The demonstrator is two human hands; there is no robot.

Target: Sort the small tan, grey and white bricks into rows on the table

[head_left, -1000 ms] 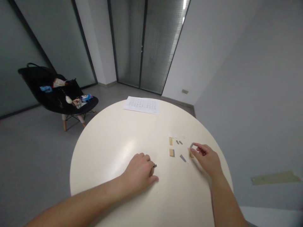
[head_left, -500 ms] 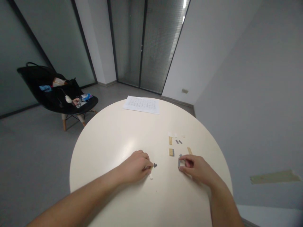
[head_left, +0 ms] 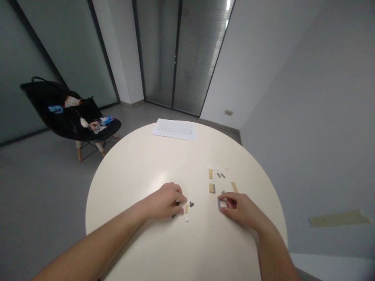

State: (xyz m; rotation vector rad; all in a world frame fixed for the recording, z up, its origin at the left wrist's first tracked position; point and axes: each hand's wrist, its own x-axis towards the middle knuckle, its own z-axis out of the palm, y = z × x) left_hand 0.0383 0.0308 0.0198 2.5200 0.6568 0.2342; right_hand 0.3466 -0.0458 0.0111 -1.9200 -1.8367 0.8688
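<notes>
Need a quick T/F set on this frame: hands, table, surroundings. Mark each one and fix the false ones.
1. The right hand pinches a gray brick between thumb and fingers. True.
2. The left hand holds the sheet of paper. False: the paper lies at the far edge of the round table; the hand is on the table beside small dark bricks.
3. The tan plates are stacked in one pile. False: they lie apart on the table.
4. A black chair beyond the table carries small items on its seat. True.
</notes>
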